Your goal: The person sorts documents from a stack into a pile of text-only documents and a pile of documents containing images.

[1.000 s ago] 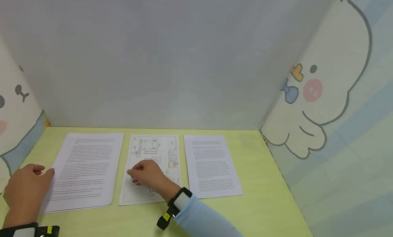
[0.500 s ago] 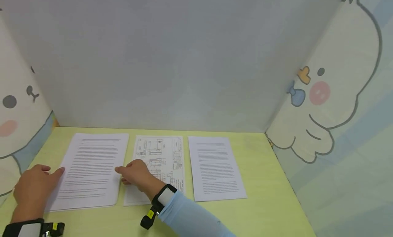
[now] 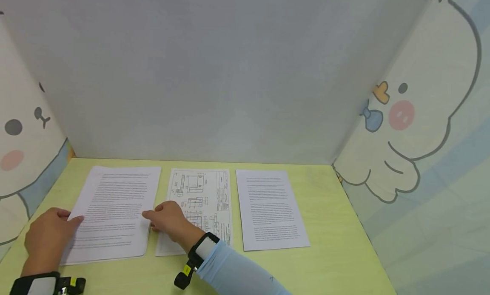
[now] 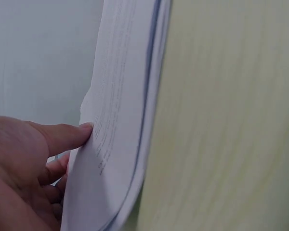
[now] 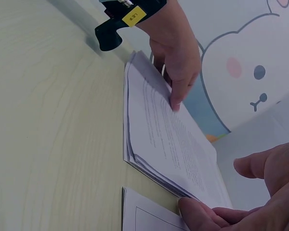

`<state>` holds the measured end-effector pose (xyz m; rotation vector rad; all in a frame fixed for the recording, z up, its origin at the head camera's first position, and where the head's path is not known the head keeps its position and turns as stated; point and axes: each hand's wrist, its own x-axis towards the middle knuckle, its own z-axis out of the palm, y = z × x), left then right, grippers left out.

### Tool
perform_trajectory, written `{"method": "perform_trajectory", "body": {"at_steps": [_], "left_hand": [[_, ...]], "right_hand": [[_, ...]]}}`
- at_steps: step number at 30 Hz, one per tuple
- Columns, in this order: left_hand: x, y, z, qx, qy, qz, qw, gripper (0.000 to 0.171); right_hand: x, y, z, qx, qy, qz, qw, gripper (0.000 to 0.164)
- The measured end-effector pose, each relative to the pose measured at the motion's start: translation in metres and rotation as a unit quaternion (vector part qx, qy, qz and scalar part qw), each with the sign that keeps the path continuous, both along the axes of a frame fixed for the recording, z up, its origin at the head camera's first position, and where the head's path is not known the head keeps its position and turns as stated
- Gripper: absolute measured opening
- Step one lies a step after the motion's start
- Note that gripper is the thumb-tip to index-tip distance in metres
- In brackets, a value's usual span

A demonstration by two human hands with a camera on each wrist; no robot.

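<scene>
A stack of printed text sheets [image 3: 111,201] lies at the left of the table. My left hand [image 3: 49,239] grips its left edge; in the left wrist view the thumb [image 4: 70,136] presses the top page and the other fingers go behind the edge, partly hidden. The sheets bend there, with small gaps between layers. At the stack's right edge is my right hand [image 3: 172,218], over part of a sheet with a technical drawing [image 3: 212,193]. In the right wrist view its fingertips [image 5: 195,209] touch the stack's side, while the thumb [image 5: 253,164] stands apart above the paper.
Another text page [image 3: 272,210] lies to the right of the drawing. The pale yellow-green table [image 3: 337,244] meets a grey wall [image 3: 199,74] behind. Side walls carry cartoon animals [image 3: 425,95]. Each wrist wears a black camera strap [image 3: 204,248].
My right hand has moved left from over the drawing to the stack's right edge. My left hand stays at the left edge, its thumb slightly further onto the page. The head view has shifted a little.
</scene>
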<state>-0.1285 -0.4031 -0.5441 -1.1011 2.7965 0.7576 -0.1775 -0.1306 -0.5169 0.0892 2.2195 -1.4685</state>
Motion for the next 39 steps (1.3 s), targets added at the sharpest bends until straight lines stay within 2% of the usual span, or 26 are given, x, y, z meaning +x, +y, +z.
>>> {"method": "perform_trajectory", "body": {"at_steps": [12,17,21,23,28,32,35,39], "left_hand": [[0.002,-0.001,0.0,-0.01,0.052,0.003,0.9986,0.046],[0.005,0.002,0.006,-0.03,0.081,0.022,0.996,0.042],[0.007,0.003,0.007,-0.024,0.117,0.041,0.992,0.04],[0.007,0.003,0.008,-0.017,0.132,0.041,0.9902,0.04],[0.006,-0.002,0.012,0.023,0.131,0.019,0.9909,0.048],[0.007,-0.006,0.016,0.074,0.146,0.001,0.9865,0.056],[0.007,-0.006,0.018,0.117,0.154,0.009,0.9811,0.06],[0.007,-0.004,0.019,0.177,0.156,0.036,0.9711,0.066]], "right_hand": [[0.001,-0.002,-0.008,-0.057,-0.001,-0.003,0.998,0.031],[0.001,-0.001,-0.009,-0.068,-0.004,-0.003,0.998,0.033],[0.001,-0.001,-0.01,-0.075,-0.006,-0.005,0.997,0.032],[0.001,-0.002,-0.009,-0.072,-0.007,-0.005,0.997,0.03],[0.001,-0.001,-0.008,-0.07,-0.013,-0.006,0.997,0.028],[-0.001,-0.001,-0.007,-0.073,-0.013,-0.015,0.997,0.032],[-0.002,-0.001,-0.008,-0.07,-0.01,-0.02,0.997,0.036],[-0.005,0.0,-0.01,-0.079,0.008,-0.014,0.997,0.035]]}}
